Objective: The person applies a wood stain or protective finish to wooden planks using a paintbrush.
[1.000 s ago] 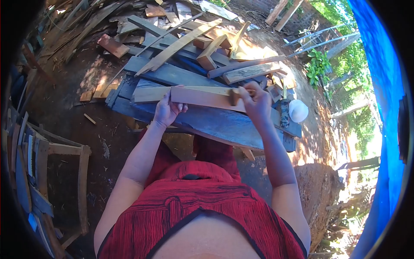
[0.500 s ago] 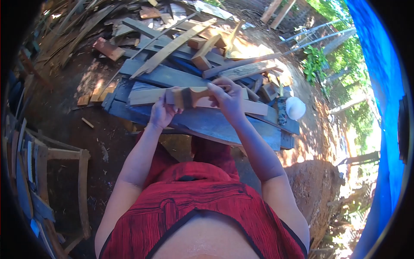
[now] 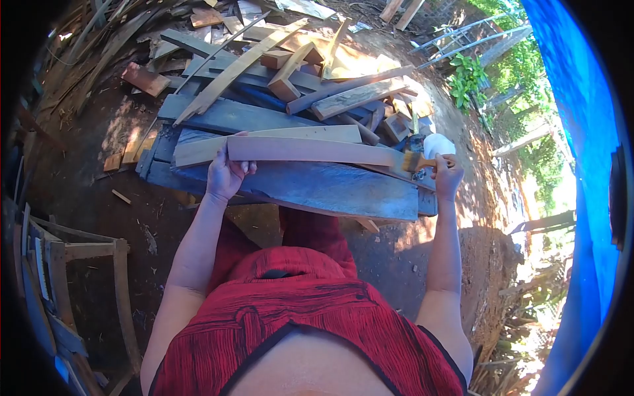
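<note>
Plank (image 3: 310,150) is held over worktop (image 3: 323,191) at its L end by L hand (image 3: 228,175); brush (image 3: 421,162) is gripped in R hand (image 3: 448,175). Since ½ sec ago, brush has been moved from near L hand to plank's R end.

I see sunlight dappling bare reddish earth (image 3: 492,277), with a blue tarpaulin (image 3: 584,125) hanging along the right beyond a leafy green plant (image 3: 466,80). A wooden frame (image 3: 123,297) stands at left; the shaded far wall (image 3: 446,25) may be brick.

Brush handle (image 3: 427,162) partly hidden, blue tarp (image 3: 584,125) cut off
</note>
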`<state>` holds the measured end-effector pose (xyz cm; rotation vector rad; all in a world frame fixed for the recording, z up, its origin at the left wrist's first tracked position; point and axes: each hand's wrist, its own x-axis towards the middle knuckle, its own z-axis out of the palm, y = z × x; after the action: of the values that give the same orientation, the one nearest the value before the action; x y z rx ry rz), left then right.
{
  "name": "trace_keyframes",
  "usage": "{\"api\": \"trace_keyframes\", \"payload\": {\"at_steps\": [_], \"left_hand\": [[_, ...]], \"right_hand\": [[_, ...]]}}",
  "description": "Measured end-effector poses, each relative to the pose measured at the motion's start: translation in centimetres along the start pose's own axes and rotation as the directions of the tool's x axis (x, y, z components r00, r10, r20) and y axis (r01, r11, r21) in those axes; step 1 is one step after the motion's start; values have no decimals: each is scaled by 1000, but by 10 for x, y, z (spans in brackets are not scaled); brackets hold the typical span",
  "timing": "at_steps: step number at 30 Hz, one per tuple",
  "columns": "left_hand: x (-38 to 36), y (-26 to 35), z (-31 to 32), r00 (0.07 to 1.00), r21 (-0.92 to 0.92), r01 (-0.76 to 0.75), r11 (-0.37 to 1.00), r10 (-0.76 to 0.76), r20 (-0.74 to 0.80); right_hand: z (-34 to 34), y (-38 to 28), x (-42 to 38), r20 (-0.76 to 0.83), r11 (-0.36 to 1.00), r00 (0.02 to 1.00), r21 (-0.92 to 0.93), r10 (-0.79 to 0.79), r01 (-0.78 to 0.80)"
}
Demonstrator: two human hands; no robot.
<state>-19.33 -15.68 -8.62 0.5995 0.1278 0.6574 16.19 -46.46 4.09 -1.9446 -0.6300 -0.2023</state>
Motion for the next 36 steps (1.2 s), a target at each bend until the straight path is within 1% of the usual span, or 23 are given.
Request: {"api": "trace_keyframes", "payload": {"at_steps": [2, 3, 5, 6, 8, 9, 11, 12, 14, 15, 16, 17, 19, 20, 22, 23, 25, 26, 28, 29, 31, 33, 36], "left_hand": [[0, -1, -1, 1000, 6, -1, 1000, 1, 8], [0, -1, -1, 1000, 3, -2, 1000, 2, -4], [1, -1, -2, 1000, 1, -5, 1000, 5, -15], [1, -1, -2, 1000, 0, 3, 1000, -3, -13], [1, 0, -3, 1000, 3, 1, 1000, -1, -17], [1, -1, -3, 1000, -9, 9, 1000, -9, -18], [0, -1, -5, 1000, -43, 14, 999, -14, -18], [0, -2, -5, 1000, -40, 1, 999, -2, -29], [-1, -2, -6, 1000, -59, 1, 998, 0, 18], [0, -2, -6, 1000, -53, 1, 999, -1, 7], [0, -2, -7, 1000, -48, -11, 999, 11, -2], [0, -2, -8, 1000, -57, -4, 998, 3, -12], [-1, -1, -3, 1000, -81, -12, 997, 10, -19], [-2, -1, -3, 1000, -76, -20, 997, 18, -22], [-2, -3, -7, 997, -55, -5, 998, 1, -83], [-2, -2, -10, 996, -54, -9, 998, 5, -85], [0, -1, -10, 999, -6, 10, 1000, -10, -32], [0, -2, -9, 999, -9, 13, 1000, -13, -29], [-2, -4, -6, 988, -100, -2, 995, -13, -155], [0, -4, -7, 989, -105, 7, 994, -23, -147], [1, -3, -12, 1000, -95, 3, 995, -2, 10], [-2, -2, -8, 1000, -74, 6, 997, -6, 5], [-1, -2, -9, 1000, -47, 4, 999, -3, 21]], "right_hand": [[6, -6, -1, 25, 992, 995, -79, -97, 99], [13, -10, -3, 23, 992, 995, -78, -96, 97], [33, -21, -12, 47, 933, 975, -284, -218, 223], [41, -29, -18, 49, 933, 974, -281, -220, 225], [59, -51, -30, 162, 883, 948, -350, -273, 313], [69, -64, -36, 168, 884, 946, -341, -278, 320], [90, -91, -49, 241, 939, 943, -202, -229, 279], [101, -104, -55, 251, 939, 939, -191, -236, 287], [127, -131, -67, 335, 974, 918, -4, -211, 225], [142, -144, -73, 345, 973, 913, 9, -219, 230], [158, -156, -79, 387, 973, 895, 142, -223, 182], [172, -169, -86, 426, 956, 874, 268, -231, 122], [196, -198, -98, 474, 918, 828, 381, -298, 112], [202, -211, -106, 475, 914, 825, 389, -305, 114], [210, -230, -116, 588, 829, 744, 553, -317, -84], [210, -234, -118, 589, 828, 742, 555, -320, -84], [206, -237, -123, 605, 791, 746, 585, -277, -181], [204, -232, -123, 604, 793, 749, 583, -275, -179], [197, -209, -117, 609, 823, 770, 528, -192, -212], [189, -197, -113, 603, 826, 776, 523, -185, -209], [167, -168, -104, 576, 854, 815, 451, -56, -260], [139, -139, -88, 517, 890, 856, 401, -22, -219], [90, -104, -62, 404, 931, 911, 296, 79, -212]]}}
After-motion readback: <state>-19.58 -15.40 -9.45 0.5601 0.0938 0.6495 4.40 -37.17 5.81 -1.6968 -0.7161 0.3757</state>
